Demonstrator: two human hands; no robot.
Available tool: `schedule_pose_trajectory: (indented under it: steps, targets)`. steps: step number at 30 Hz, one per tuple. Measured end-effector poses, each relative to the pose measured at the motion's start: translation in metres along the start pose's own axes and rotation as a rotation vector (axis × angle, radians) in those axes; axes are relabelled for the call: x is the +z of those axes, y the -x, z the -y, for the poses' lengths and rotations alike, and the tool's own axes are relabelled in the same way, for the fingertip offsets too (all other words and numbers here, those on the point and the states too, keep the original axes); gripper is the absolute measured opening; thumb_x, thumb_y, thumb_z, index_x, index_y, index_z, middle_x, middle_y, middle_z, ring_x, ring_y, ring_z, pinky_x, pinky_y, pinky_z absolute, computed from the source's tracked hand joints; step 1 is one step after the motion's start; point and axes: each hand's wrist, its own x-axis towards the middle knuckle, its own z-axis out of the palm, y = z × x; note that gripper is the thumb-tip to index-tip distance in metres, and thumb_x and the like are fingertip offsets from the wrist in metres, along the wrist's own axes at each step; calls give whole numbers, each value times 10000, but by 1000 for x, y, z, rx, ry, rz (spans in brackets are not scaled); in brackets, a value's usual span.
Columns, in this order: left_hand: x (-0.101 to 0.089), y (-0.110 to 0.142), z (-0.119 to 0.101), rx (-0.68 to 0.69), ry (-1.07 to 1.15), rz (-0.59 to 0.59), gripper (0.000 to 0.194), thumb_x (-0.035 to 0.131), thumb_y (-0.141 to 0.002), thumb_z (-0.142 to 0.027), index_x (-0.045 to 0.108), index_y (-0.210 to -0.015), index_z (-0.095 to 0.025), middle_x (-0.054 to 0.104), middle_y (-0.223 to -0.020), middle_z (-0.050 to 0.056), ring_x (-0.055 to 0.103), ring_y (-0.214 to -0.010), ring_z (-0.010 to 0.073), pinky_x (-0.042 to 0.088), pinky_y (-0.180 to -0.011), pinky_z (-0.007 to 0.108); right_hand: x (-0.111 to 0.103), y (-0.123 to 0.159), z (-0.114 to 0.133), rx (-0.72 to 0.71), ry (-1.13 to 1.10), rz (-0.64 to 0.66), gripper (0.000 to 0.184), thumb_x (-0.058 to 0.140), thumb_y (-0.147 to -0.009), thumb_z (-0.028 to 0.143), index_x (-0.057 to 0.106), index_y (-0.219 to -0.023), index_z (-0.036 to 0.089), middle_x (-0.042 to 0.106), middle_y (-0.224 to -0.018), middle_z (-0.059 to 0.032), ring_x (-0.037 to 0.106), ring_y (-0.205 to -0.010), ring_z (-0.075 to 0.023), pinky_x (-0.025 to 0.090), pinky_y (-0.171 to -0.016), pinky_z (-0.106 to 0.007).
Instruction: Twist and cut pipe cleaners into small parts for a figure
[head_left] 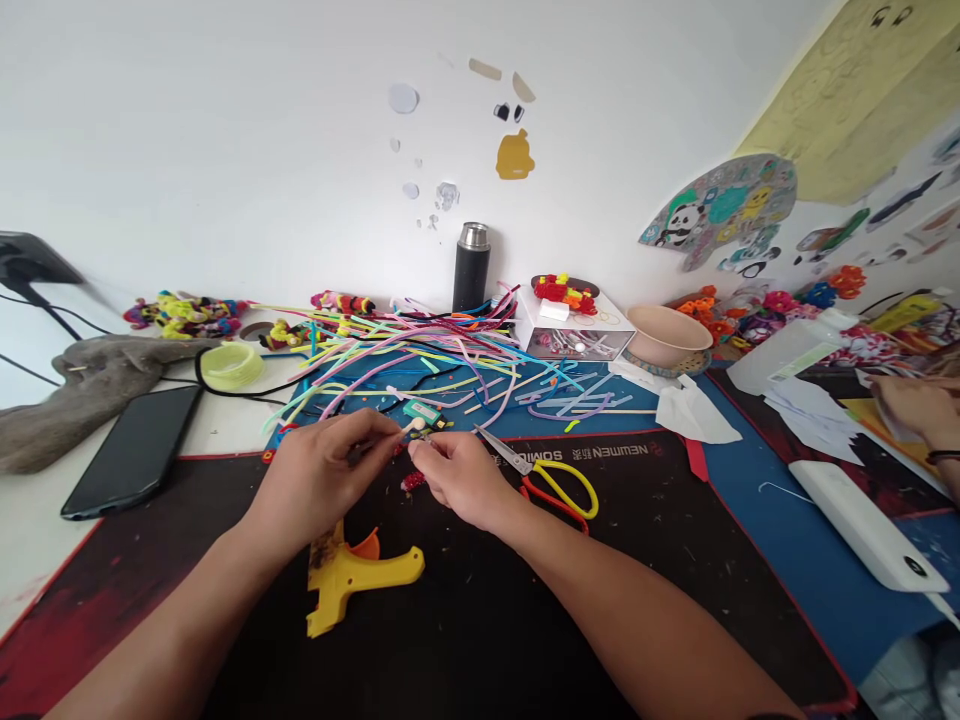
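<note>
Small white piece: the rounded white piece (415, 426) sits at my fingertips, just above the far part of the dark mat (660, 580); held at its edge, I judge, so its end shows.
Left hand: mine (319, 475) comes in from the left, thumb and fingers pinched narrow on that white piece; so fine a grip suits something this small.
Right hand: mine (465, 480) is curled, thumb forward, just beside the piece, probably to steady the work; I cannot tell whether its fingertips close on anything.
Red bit: a fuzzy red piece (411, 482) shows between my hands, partly hidden.
Glue gun: yellow (367, 575), on its side, near my left wrist, seemingly within easy reach.
Scissors: yellow and red handles (562, 482), just right of my right hand, handles toward the near right, which likely makes pickup easy.
Stems: a loose, colourful heap (420, 345) at the far side, probably there to leave the near mat for handwork.
Far right: another person's hand (911, 405), well apart from mine.
</note>
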Motion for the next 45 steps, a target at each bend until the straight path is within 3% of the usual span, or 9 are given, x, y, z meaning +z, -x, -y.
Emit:
schedule_pose_trajectory:
  steps: [10,27,37,41,45]
  targets:
    - [-2,-5,0,-317,443,183,418,819,-847,-622,753,-878,-211,764,-739,35,652,-652,186,507,-611,263,-1,1,2,3,-15,22,465,607,-991,495,416,-650,242,391,-478,81,355,-443,-93,264,-488,-255]
    - [-3,-9,1,-504,762,251,436,943,-695,-586,747,-757,-201,713,-612,20,580,-525,144,464,-504,246,-3,3,8,-16,-9,8,488,594,-1014,468,421,-622,235,406,-467,74,363,-451,-97,276,-502,-263]
    - [-2,-9,7,-600,888,350,438,966,-703,-568,759,-758,-187,727,-621,18,585,-502,114,468,-501,210,-2,4,8,-14,38,16,477,607,-1013,457,452,-626,226,450,-475,64,403,-473,-102,287,-527,-268]
    - [-1,-8,6,-612,913,367,456,965,-690,-580,754,-751,-181,722,-621,18,581,-499,114,477,-500,215,-2,5,7,-31,53,66,426,615,-1013,455,557,-668,211,468,-481,60,423,-482,-109,282,-530,-270]
    - [-2,-9,2,-560,867,313,479,946,-700,-607,729,-772,-186,711,-600,13,572,-496,119,452,-484,217,-3,4,7,-40,19,54,462,626,-1004,474,498,-639,222,453,-480,63,400,-473,-101,283,-528,-271]
